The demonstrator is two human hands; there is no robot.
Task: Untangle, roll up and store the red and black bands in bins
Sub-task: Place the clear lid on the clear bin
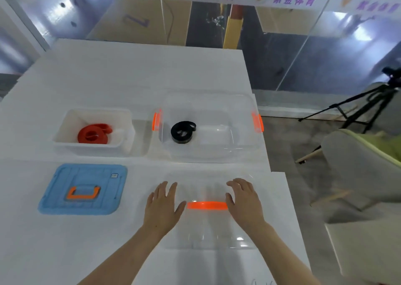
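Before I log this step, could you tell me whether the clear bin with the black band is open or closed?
Open. The clear bin has no lid on; its clear lid lies on the table in front, under both hands.

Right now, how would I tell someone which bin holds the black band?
On the white table, two bins sit side by side beyond the lids. The rolled black band lies in the clear plastic bin on the right. Unlike the smaller opaque white bin with the red band, it is see-through with orange latches.
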